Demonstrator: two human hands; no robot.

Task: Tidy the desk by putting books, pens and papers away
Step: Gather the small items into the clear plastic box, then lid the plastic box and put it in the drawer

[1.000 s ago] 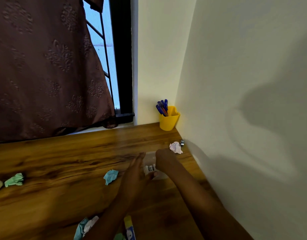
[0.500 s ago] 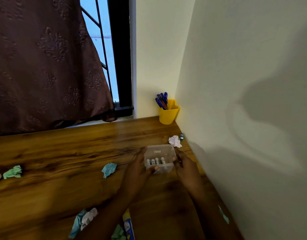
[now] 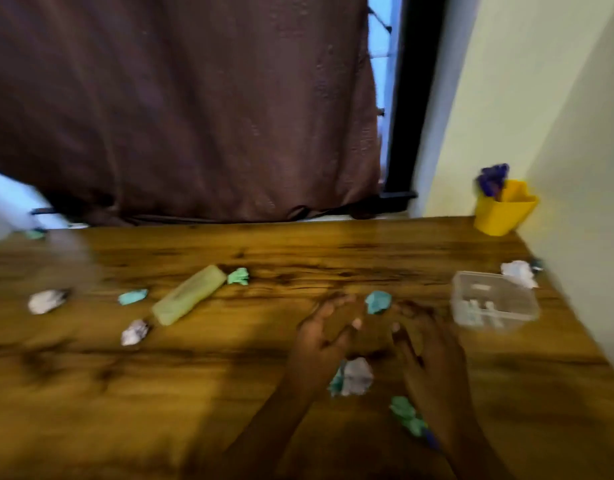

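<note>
Head camera, blurred by motion: both hands hover low over the wooden desk [image 3: 194, 403], palms down. The left hand [image 3: 319, 330] and the right hand [image 3: 428, 351] have their fingers spread and loose, gripping nothing. A blue paper ball [image 3: 378, 301] lies just beyond the fingertips, between the two hands, and a white and teal paper wad [image 3: 354, 376] sits on the desk between the wrists. A green paper scrap [image 3: 405, 414] lies beside the right forearm. To the right of the right hand stands a clear plastic box [image 3: 494, 292] with a few small white items inside, and a white paper ball [image 3: 518, 272] lies just behind it by the wall [image 3: 575, 133]. A yellow cup [image 3: 503, 213] holding blue pens [image 3: 492, 177] stands in the far right corner. Further left lie a pale yellow pouch [image 3: 189, 294], a green paper ball [image 3: 238, 276] at its far end, a teal ball [image 3: 132, 296] and two white balls [image 3: 46, 301] [image 3: 134, 332]. A brown curtain [image 3: 194, 98] hangs behind the desk.
</note>
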